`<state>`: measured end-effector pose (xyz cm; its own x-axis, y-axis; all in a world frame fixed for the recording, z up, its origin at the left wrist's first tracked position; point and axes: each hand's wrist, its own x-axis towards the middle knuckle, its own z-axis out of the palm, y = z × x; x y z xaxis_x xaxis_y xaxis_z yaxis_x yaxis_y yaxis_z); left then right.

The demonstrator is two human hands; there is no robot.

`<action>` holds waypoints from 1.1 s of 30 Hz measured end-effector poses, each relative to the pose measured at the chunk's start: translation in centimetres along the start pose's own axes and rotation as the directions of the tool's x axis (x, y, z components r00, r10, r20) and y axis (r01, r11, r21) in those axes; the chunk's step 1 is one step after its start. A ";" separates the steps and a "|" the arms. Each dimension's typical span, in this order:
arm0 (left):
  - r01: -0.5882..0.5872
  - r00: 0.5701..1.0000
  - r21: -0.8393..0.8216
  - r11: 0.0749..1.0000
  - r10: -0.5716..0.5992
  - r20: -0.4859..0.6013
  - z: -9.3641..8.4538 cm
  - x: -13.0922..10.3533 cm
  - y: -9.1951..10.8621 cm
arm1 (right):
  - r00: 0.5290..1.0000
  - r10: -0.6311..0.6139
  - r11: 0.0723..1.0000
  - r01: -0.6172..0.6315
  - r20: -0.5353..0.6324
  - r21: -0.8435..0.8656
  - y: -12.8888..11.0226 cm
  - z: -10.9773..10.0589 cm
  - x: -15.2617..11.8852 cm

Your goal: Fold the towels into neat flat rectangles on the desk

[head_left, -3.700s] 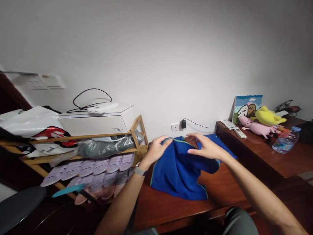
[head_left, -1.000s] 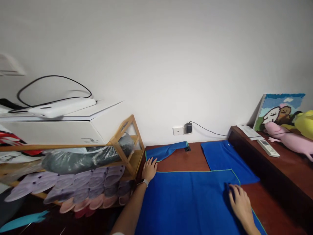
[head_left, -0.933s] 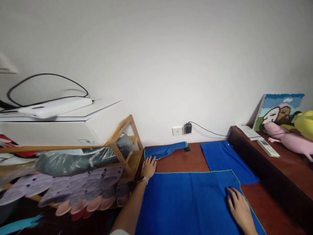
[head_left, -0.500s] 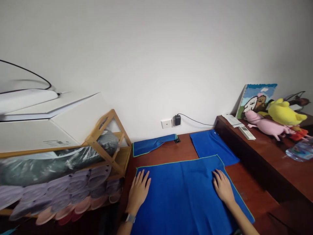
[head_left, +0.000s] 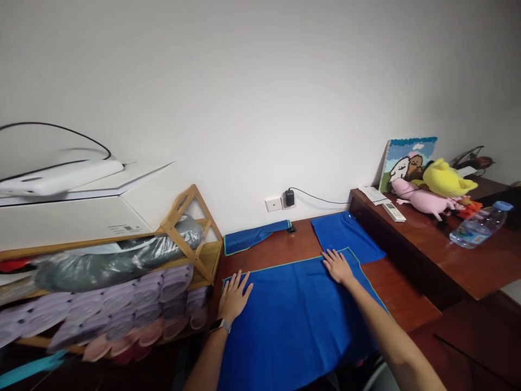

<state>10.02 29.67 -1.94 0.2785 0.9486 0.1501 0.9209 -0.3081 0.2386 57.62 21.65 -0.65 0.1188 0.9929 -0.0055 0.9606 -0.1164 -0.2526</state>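
A large blue cloth [head_left: 285, 315] with a green edge lies spread over the brown desk [head_left: 264, 258], its near part reaching the bottom of the view. My left hand [head_left: 235, 297] rests flat on its far left corner, fingers spread. My right hand [head_left: 337, 266] lies on the cloth's far edge near the right corner, fingers apart. Beyond the big cloth are two more blue cloths: a narrow folded one [head_left: 252, 237] at the back left and another [head_left: 345, 236] at the back right, partly touched by the large one.
Left stands a wooden rack [head_left: 195, 233] with slippers [head_left: 122, 298] and a white box [head_left: 81, 217] on top. On the raised right surface are a remote [head_left: 394, 212], plush toys [head_left: 448, 178], a picture [head_left: 409, 163] and a bottle [head_left: 480, 225]. A black plug [head_left: 289, 196] sits in the wall.
My right hand has moved left and farther away along the cloth's far edge. My left hand stays at the left corner. The view has shifted, showing more of the bottle.
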 end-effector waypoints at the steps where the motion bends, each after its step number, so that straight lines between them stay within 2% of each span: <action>1: 0.013 1.000 -0.007 1.000 -0.014 -0.020 0.3 -0.2 -0.6 | 0.999 0.049 0.999 -0.049 0.022 -0.016 1.2 -0.1 0.3; 4: 0.054 0.996 -0.018 0.998 -0.055 -0.067 1.1 -0.7 -2.3 | 0.992 0.120 0.992 -0.119 0.029 -0.036 4.7 0.1 0.3; 6: 0.073 0.995 -0.019 0.997 -0.075 -0.063 1.3 -0.7 -2.8 | 0.991 0.134 0.991 -0.133 0.013 -0.022 6.1 0.5 0.3; 11: 0.119 0.992 0.000 0.993 -0.119 -0.036 0.2 0.1 -2.3 | 0.983 0.182 0.983 -0.182 -0.001 0.015 6.5 0.7 0.9; 13: 0.132 0.991 0.018 0.991 -0.132 -0.024 -0.3 0.2 -1.3 | 0.976 0.217 0.976 -0.216 -0.019 0.027 5.6 0.5 1.0; 15: 0.095 0.995 0.025 0.995 -0.094 -0.032 -0.5 0.0 0.3 | 0.973 0.210 0.977 -0.206 -0.096 0.048 3.5 0.6 0.7; 16: 0.049 0.998 0.020 0.999 -0.048 -0.042 -0.4 -0.2 1.4 | 0.976 0.169 0.985 -0.162 -0.139 0.058 2.0 0.9 0.4; 18: -0.072 0.996 -0.006 0.997 0.071 -0.051 0.2 -0.8 3.8 | 0.983 0.000 0.998 0.012 -0.182 0.064 -1.7 2.0 -0.4; 20: -0.138 0.990 -0.039 0.990 0.137 -0.026 0.9 -1.3 5.6 | 0.973 -0.191 0.978 0.200 -0.128 0.065 -5.2 3.3 -1.2; 22: -0.097 0.995 -0.054 0.994 0.097 0.004 1.3 -1.6 5.8 | 0.964 -0.261 0.962 0.264 -0.044 0.071 -7.4 4.2 -1.7; 25: 0.085 0.996 -0.044 0.995 -0.086 -0.016 0.6 -1.9 2.9 | 0.986 -0.167 0.984 0.165 0.022 0.061 -7.2 3.7 -1.6; 28: 0.213 0.969 -0.059 0.975 -0.219 -0.115 -0.7 -2.9 -0.2 | 0.992 -0.125 0.990 0.125 -0.007 0.063 -5.6 2.6 -2.2; 30: 0.181 0.966 -0.089 0.979 -0.194 -0.173 -1.0 -4.2 0.0 | 0.987 -0.149 0.985 0.154 -0.062 0.083 -5.8 2.8 -3.6; 33: -0.018 0.993 -0.133 0.991 0.002 -0.120 -0.2 -6.9 3.8 | 0.970 -0.233 0.964 0.240 -0.074 0.117 -8.3 4.7 -6.6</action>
<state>11.57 21.96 -1.92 0.2455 0.9326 0.2646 0.8714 -0.3319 0.3613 47.71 16.13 -3.06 -0.0896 0.9881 0.1253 0.9246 0.1293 -0.3582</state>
